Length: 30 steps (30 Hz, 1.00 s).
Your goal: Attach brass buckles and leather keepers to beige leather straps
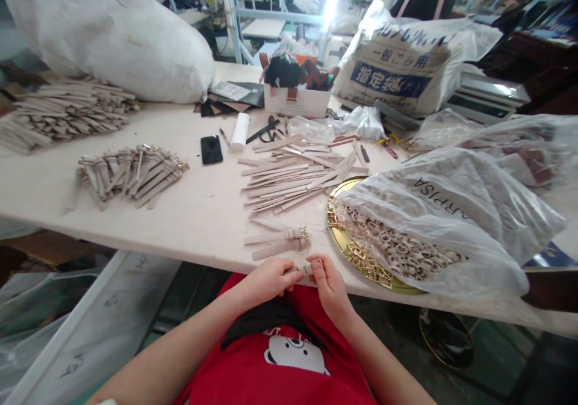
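At the table's front edge my left hand (271,278) and my right hand (328,281) pinch a short beige strap (306,269) between them; its ends are covered by my fingers. Just beyond lie a few beige straps with gold buckles (280,244). Farther back is a loose pile of plain beige strips (289,179). To the right, a round gold tray (335,233) carries gold buckles (368,263) and a clear plastic bag holding many small beige loops (401,248).
A heap of buckled straps (133,173) and a larger strip pile (67,113) lie left. A phone (211,150), a white roll (239,131), scissors (271,131) and a white box (295,101) stand farther back. Big white sacks (121,38) flank the table; a person (424,2) is behind.
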Tool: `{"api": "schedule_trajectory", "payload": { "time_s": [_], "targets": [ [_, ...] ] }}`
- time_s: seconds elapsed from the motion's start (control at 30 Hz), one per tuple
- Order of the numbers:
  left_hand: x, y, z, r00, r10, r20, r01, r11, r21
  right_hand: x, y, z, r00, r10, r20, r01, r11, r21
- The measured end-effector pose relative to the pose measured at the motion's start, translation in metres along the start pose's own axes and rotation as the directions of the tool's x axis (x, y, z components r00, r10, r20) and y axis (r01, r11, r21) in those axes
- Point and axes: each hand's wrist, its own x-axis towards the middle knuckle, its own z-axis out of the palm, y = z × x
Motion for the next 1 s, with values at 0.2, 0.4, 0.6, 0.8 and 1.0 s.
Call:
{"api": "schedule_trajectory", "payload": {
  "time_s": [0.2, 0.4, 0.6, 0.8, 1.0],
  "targets": [
    [-0.003, 0.009, 0.008, 1.000, 0.023, -0.015, -0.023, 1.000, -0.010, -0.005, 0.003, 0.002, 0.998, -0.060, -0.019, 0.059, 0.997, -0.053],
    [0.001, 0.010, 0.003, 0.996, 0.074, -0.052, -0.066, 0.987, 0.147, 0.002, 0.000, 0.000, 0.995, -0.086, 0.058, 0.092, 0.990, -0.107],
    [0.023, -0.015, -0.022, 0.905, 0.292, -0.310, -0.044, 0.788, 0.614, 0.041, 0.005, -0.003, 0.972, -0.233, -0.036, 0.208, 0.918, -0.338],
    [0.033, -0.040, -0.028, 0.883, 0.393, -0.258, -0.029, 0.593, 0.805, 0.055, 0.022, 0.007, 0.946, -0.319, -0.051, 0.240, 0.802, -0.546],
    [0.040, -0.033, -0.043, 0.904, 0.405, -0.136, -0.090, 0.491, 0.866, 0.045, 0.031, 0.012, 0.913, -0.406, -0.044, 0.314, 0.765, -0.563]
  ]
}}
